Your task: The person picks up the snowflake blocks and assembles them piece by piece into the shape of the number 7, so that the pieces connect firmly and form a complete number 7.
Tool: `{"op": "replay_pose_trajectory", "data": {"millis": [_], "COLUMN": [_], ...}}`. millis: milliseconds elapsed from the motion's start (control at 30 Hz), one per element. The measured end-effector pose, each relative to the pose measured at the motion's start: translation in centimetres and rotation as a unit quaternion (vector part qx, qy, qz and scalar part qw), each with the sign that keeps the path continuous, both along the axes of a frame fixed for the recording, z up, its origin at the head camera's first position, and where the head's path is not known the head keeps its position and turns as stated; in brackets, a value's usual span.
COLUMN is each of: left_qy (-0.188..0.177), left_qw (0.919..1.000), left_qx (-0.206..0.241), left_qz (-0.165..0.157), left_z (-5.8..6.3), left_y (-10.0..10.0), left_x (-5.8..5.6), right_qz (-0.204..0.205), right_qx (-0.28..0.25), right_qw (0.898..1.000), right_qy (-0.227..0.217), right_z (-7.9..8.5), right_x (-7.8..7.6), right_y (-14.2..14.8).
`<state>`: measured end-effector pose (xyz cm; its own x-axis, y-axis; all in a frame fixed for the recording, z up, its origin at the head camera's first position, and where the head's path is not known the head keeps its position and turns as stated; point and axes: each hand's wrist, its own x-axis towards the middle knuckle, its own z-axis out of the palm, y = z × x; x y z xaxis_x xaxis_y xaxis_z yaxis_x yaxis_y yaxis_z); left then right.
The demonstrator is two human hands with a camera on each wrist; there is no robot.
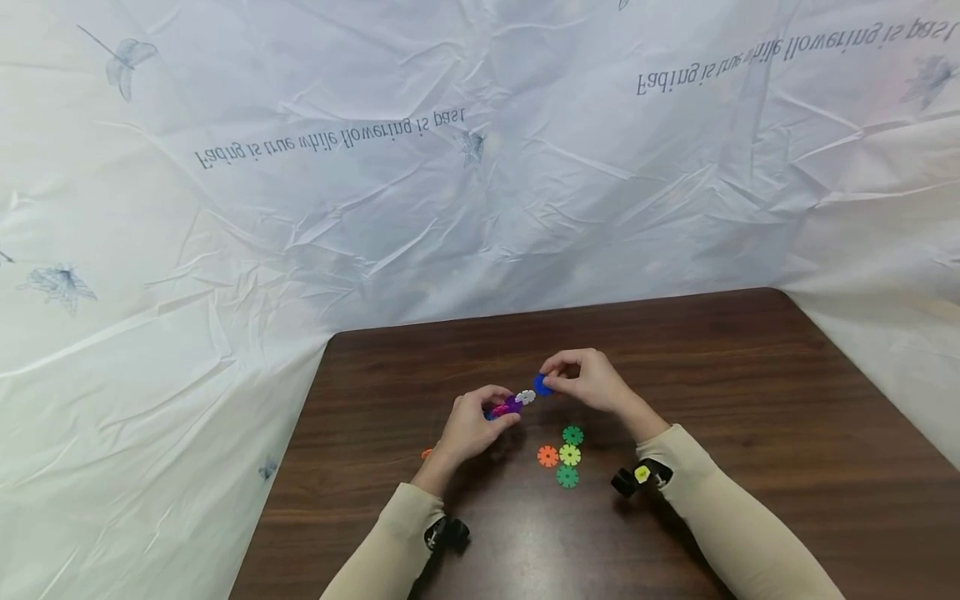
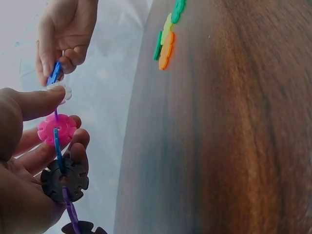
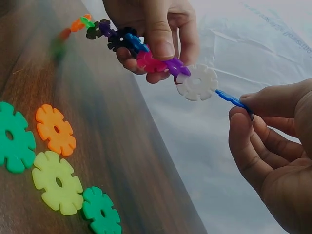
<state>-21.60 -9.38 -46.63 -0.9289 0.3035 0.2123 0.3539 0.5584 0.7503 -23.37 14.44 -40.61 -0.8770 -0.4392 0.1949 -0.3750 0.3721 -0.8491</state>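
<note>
A chain of notched plastic snowflake discs is gripped by my left hand (image 1: 467, 427). In the right wrist view, the thumb lies over its pink disc (image 3: 146, 62) and purple disc (image 3: 175, 67), and a white disc (image 3: 204, 87) sticks out at the near end. Between thumb and forefinger my right hand (image 1: 596, 382) pinches a blue disc (image 3: 229, 98), seen edge-on, its tip right at the white disc's rim. Black discs (image 2: 75, 181), with blue and purple ones between, trail from the left palm. Farther along, the chain ends in green and orange discs (image 3: 77, 24).
Flat on the brown wooden table (image 1: 750, 400), in front of the hands, lie an orange disc (image 1: 548, 456), a yellow-green disc (image 1: 570, 455) and two green discs (image 1: 567, 476), close together. A white printed sheet (image 1: 525, 208) hangs behind the table's far edge.
</note>
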Motion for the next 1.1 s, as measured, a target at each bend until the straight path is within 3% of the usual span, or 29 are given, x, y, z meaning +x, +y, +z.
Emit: {"op": "replay_pose_trajectory", "data": {"millis": [233, 567, 767, 1100], "left_qy": [-0.002, 0.001, 0.013, 0.004], "left_qw": [1.0000, 0.9998, 0.9995, 0.9994], "left_qx": [-0.005, -0.016, -0.025, -0.029], "left_qz": [0.006, 0.013, 0.016, 0.017], "left_z": [0.2, 0.2, 0.3, 0.3], "left_y": [0.1, 0.1, 0.3, 0.3], "left_x": [0.0, 0.1, 0.1, 0.3], "right_qz": [0.005, -0.006, -0.016, -0.020], "right_qx": [-0.014, -0.028, -0.046, -0.054], "right_qw": [1.000, 0.999, 0.998, 0.996], "right_qy": [-0.025, -0.047, -0.050, -0.074], "right_z": [-0.1, -3.8, -4.0, -4.7], "right_x": [0.0, -1.9, -1.8, -1.7], "right_y": [-0.3, -0.5, -0.6, -1.0]}}
